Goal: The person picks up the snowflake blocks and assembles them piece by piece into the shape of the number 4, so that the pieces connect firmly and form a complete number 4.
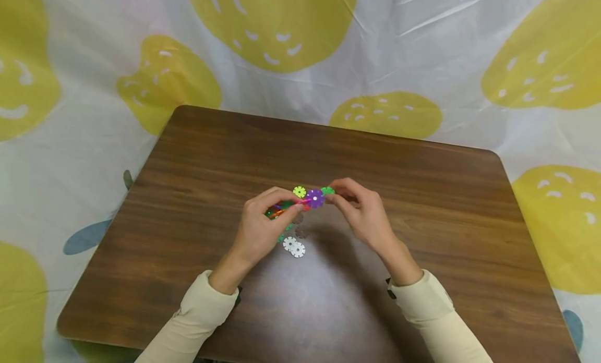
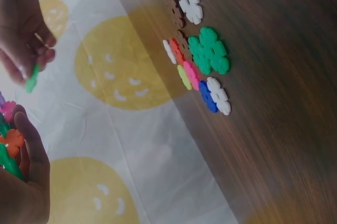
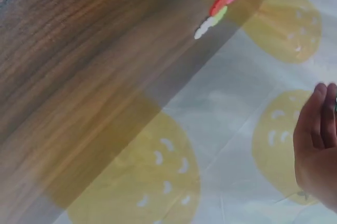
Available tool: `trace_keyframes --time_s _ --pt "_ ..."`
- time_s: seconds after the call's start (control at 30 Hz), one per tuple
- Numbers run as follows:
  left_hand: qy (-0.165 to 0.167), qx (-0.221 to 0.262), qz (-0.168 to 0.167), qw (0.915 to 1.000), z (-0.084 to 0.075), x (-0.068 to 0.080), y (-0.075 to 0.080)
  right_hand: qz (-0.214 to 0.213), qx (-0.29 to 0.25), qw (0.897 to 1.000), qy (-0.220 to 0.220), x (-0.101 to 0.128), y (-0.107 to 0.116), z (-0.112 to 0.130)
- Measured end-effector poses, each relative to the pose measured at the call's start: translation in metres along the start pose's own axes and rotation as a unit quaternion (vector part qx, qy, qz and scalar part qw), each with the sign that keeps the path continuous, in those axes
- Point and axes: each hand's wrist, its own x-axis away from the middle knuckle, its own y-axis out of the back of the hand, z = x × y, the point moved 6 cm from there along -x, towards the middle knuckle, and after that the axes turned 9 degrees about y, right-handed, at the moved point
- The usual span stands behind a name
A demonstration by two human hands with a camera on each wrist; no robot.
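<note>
Pinching green disc (image 1: pixel 327 191), right hand (image 1: pixel 361 213) fingers; left hand (image 1: pixel 263 222) gripping disc cluster (image 1: pixel 300 200) beside it.

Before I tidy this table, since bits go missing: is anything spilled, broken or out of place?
Nothing stands out. The loose discs lie together on the table, none near an edge. The left hand grips the joined discs; the right hand pinches a green disc.

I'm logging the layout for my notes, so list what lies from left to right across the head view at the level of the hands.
Left hand gripping a cluster of coloured discs → yellow disc → purple disc → green disc pinched by the right hand, all held above the wooden table.
</note>
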Motion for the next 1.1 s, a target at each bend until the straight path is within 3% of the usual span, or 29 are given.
trace_keyframes --time_s 0.1,0.27,0.6,0.83,0.93,1.1 --pt "-0.003 -0.004 -0.003 1.0000 0.010 -0.002 -0.001 -0.037 0.002 0.999 0.019 -0.001 0.007 0.006" --pt "-0.008 -0.010 -0.010 0.9999 0.013 -0.002 -0.001 -0.071 -0.013 0.997 0.038 -0.002 0.013 0.014" --pt "-0.007 -0.011 -0.017 0.9998 0.013 -0.002 -0.001 -0.083 -0.028 0.995 0.053 -0.002 0.016 0.021" --pt "0.000 -0.009 -0.019 0.9998 0.015 -0.001 0.000 -0.074 -0.080 0.992 0.055 -0.001 0.009 0.020" --pt "0.000 -0.005 -0.022 0.9997 0.013 -0.001 0.000 -0.075 -0.099 0.991 0.053 -0.001 0.008 0.021" --pt "-0.019 0.021 -0.025 0.9993 -0.008 0.002 0.003 -0.081 -0.114 0.989 0.046 -0.001 0.006 0.022"
